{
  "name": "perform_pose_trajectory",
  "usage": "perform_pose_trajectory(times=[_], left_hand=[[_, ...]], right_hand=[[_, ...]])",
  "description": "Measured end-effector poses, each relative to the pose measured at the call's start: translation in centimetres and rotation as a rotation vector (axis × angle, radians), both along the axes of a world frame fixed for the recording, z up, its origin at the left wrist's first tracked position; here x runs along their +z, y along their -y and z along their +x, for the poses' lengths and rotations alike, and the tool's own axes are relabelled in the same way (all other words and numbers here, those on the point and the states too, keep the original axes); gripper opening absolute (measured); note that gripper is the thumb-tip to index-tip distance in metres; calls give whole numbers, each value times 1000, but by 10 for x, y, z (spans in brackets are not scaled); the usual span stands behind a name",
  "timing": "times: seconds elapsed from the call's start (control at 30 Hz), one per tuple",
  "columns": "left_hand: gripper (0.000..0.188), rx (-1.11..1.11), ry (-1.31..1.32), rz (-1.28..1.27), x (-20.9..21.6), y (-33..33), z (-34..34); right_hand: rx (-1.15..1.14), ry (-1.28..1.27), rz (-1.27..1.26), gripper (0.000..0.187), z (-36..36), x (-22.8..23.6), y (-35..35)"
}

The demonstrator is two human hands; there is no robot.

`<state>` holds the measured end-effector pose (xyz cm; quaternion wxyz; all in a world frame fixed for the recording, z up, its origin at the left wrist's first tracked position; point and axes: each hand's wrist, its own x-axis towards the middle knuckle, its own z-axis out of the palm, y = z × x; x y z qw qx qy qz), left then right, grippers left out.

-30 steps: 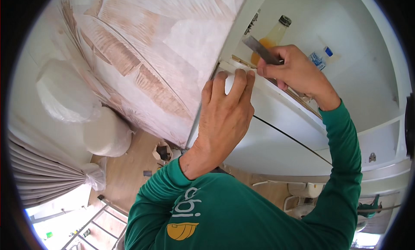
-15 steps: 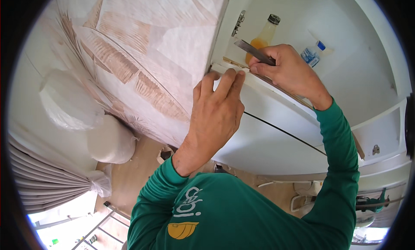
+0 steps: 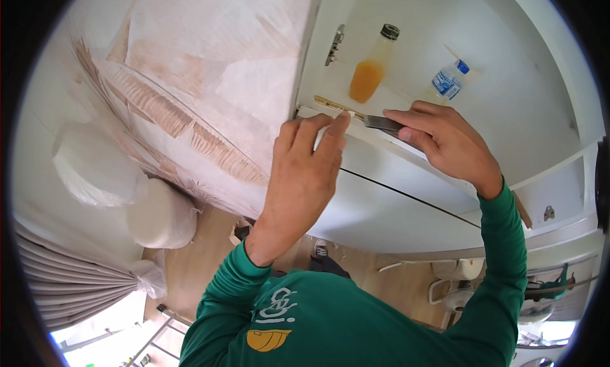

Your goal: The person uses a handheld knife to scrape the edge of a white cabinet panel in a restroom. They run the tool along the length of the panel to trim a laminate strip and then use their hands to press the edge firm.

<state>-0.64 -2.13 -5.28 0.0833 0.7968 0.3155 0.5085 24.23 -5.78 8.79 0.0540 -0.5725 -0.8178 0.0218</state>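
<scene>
My right hand point(image 3: 451, 141) grips a chisel point(image 3: 385, 124), a flat grey metal blade with its tip pointing left. The tip meets a narrow wooden strip point(image 3: 332, 103) on the top edge of a white cabinet panel point(image 3: 387, 160). On the same edge, just left of the tip, rest the fingertips of my left hand point(image 3: 302, 167). Its fingers are bent and apart, with the index finger close to the blade. Whether those fingertips press on a small piece is too small to tell.
Inside the white cabinet stand a bottle of orange liquid point(image 3: 368, 78) and a small clear bottle with a blue cap point(image 3: 448, 82). A metal hinge point(image 3: 335, 45) sits on its left side. Wrapped rolls point(image 3: 162, 213) and a tied curtain point(image 3: 82, 278) are at left.
The chisel has come down and right from above the strip, and its tip now lies at the edge. My left hand has shifted slightly left in the picture. The view has moved a little.
</scene>
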Motion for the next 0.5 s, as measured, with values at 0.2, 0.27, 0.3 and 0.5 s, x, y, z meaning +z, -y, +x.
perform_pose_trajectory(times=[0.2, 0.27, 0.3, 0.5], left_hand=[[30, 113, -11, 19, 29, -15, 3], [39, 175, -90, -30, 29, -18, 7], [45, 206, -87, -28, 27, -16, 10], [75, 331, 45, -119, 10, 0, 41]], right_hand=[[130, -28, 85, 30, 13, -12, -18], [156, -105, 106, 30, 18, -19, -24], [140, -114, 97, 30, 19, -21, -23], [166, -134, 100, 30, 11, -26, -32]])
